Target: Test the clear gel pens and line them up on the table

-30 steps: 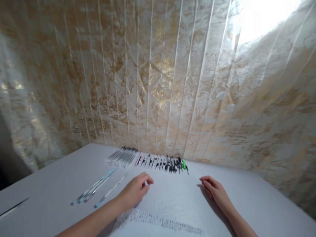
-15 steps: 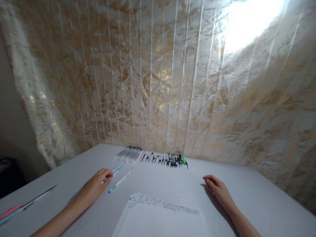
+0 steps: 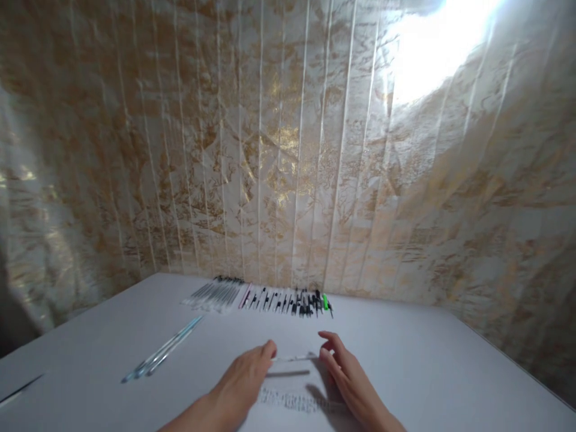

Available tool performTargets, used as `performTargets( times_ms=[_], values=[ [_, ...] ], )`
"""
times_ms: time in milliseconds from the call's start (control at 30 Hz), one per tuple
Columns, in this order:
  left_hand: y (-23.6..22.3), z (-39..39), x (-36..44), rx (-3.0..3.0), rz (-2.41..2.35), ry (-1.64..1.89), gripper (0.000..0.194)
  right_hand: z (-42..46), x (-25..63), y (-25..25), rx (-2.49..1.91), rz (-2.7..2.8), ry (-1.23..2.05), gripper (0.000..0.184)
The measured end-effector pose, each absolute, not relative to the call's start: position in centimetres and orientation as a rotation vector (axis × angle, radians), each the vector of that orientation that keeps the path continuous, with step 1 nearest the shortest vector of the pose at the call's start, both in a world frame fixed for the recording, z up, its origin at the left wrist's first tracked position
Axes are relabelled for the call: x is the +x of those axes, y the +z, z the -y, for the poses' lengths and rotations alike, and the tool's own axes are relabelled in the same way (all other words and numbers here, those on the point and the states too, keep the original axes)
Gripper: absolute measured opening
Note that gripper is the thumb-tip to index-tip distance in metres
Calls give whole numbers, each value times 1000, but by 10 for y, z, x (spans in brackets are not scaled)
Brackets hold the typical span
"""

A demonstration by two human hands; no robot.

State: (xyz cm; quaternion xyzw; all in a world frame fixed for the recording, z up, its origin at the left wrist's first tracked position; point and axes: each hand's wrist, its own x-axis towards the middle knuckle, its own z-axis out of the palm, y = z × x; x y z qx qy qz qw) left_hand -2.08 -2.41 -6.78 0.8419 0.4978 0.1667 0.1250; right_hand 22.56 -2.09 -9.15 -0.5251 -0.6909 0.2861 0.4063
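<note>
A thin pale pen (image 3: 294,358) hangs level just above the white table (image 3: 432,372), held between my two hands. My left hand (image 3: 243,381) pinches its left end with the fingertips. At the pen's right end the fingers of my right hand (image 3: 344,375) curl and touch it. Below the hands lies a sheet of paper (image 3: 299,401) with lines of handwriting along its top. The pen casts a shadow on the table under it.
A row of several pens (image 3: 288,300) lies along the table's back edge, with a clear packet of pens (image 3: 216,292) at its left. Light blue pens (image 3: 164,351) lie to the left. A dark thin pen (image 3: 20,390) is at the far left. A gold-patterned curtain (image 3: 288,150) hangs behind.
My left hand picked a pen from the left and carried it to the middle. My right hand moved left to meet it and took the other end.
</note>
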Motion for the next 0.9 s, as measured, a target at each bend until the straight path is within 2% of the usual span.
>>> performTargets(
  times_ms=[200, 467, 567, 667, 900],
  values=[
    [-71, 8, 21, 2618, -1304, 463, 22, 2, 210, -89, -1517, 2050, 607, 44],
    [-82, -6, 17, 2392, -1270, 573, 12, -1, 213, -91, -1611, 2070, 470, 35],
    [-83, -12, 11, 2303, -1327, 592, 18, -1, 211, -90, -1645, 2037, 499, 38],
    [-81, -18, 6, 2306, -1328, 618, 4, -2, 212, -91, -1667, 2004, 545, 40],
    [-82, -20, 4, 2338, -1275, 654, 6, -2, 217, -94, -1743, 2049, 503, 44]
  ],
)
